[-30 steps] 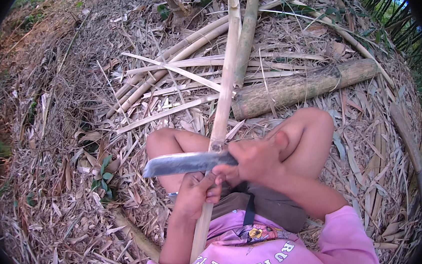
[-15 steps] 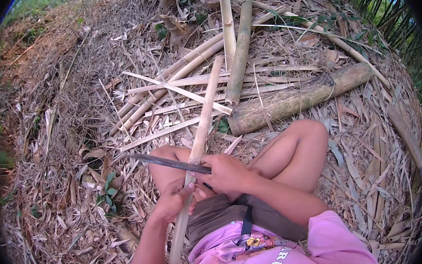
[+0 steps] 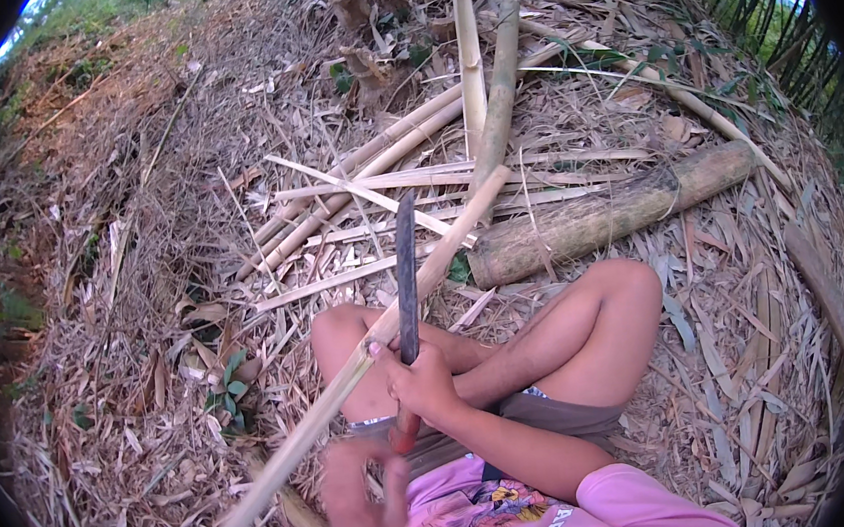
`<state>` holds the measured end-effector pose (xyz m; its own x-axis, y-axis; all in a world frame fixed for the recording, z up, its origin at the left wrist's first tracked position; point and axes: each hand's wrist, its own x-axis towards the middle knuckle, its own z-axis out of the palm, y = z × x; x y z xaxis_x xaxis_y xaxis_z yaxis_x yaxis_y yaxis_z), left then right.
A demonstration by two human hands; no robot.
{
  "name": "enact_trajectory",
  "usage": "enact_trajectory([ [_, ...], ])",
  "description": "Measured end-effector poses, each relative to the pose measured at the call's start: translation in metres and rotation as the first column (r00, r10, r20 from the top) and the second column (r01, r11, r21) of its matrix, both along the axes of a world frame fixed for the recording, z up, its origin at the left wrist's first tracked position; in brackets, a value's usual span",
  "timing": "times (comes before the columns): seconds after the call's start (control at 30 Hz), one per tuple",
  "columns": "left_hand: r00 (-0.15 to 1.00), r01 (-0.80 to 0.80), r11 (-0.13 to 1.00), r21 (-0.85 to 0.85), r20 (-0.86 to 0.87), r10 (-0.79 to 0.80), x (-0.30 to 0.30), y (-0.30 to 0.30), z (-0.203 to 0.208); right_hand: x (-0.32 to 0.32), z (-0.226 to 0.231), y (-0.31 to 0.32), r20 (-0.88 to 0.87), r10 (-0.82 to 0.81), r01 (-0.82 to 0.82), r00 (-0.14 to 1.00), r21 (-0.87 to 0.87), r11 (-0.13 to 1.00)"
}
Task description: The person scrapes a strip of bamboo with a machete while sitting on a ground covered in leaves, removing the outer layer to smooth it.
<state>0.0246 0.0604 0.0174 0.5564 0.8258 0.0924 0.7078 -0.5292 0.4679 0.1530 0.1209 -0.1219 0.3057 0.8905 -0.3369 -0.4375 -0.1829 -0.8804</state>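
Note:
My right hand (image 3: 420,382) is closed around a machete (image 3: 406,275), its dark blade pointing up and away and its reddish handle below the fist. With the thumb, that hand also steadies a long pale bamboo strip (image 3: 292,437), which slants from the lower left, over my lap, to the upper right. The blade crosses in front of the strip. Lower down, my left hand (image 3: 362,495) is apart from the strip, slightly blurred, with thumb and fingers spread and nothing in them.
Beyond my crossed legs lies a thick bamboo log (image 3: 608,212). Several split bamboo strips (image 3: 395,181) are piled beside it, along with a thinner bamboo pole (image 3: 501,106). Dry leaves (image 3: 145,428) cover the ground, and a small green plant (image 3: 234,388) stands left of my knee.
My left hand has let go of the strip and dropped lower. The machete has swung from pointing left to pointing away. The strip has tilted, its far end moving right and its near end left.

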Motion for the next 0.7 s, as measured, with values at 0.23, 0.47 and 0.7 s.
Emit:
enact_trajectory([
  [0.23, 0.517, -0.483, 0.872, -0.084, 0.776, 0.361, -0.023, -0.002, -0.058, -0.012, 0.057, -0.015, -0.255, 0.089, -0.079, 0.963, 0.049, 0.996],
  [0.47, -0.149, -0.133, 0.99, -0.043, 0.989, 0.023, -0.01, 0.067, 0.027, -0.034, 0.08, -0.02, -0.216, 0.27, -0.233, 0.938, 0.184, 0.955],
  [0.7, -0.148, -0.213, 0.977, 0.022, 0.987, -0.054, 0.001, 0.059, 0.065, -0.008, 0.109, -0.025, -0.001, 0.388, -0.38, 0.922, 0.2, 0.903],
])
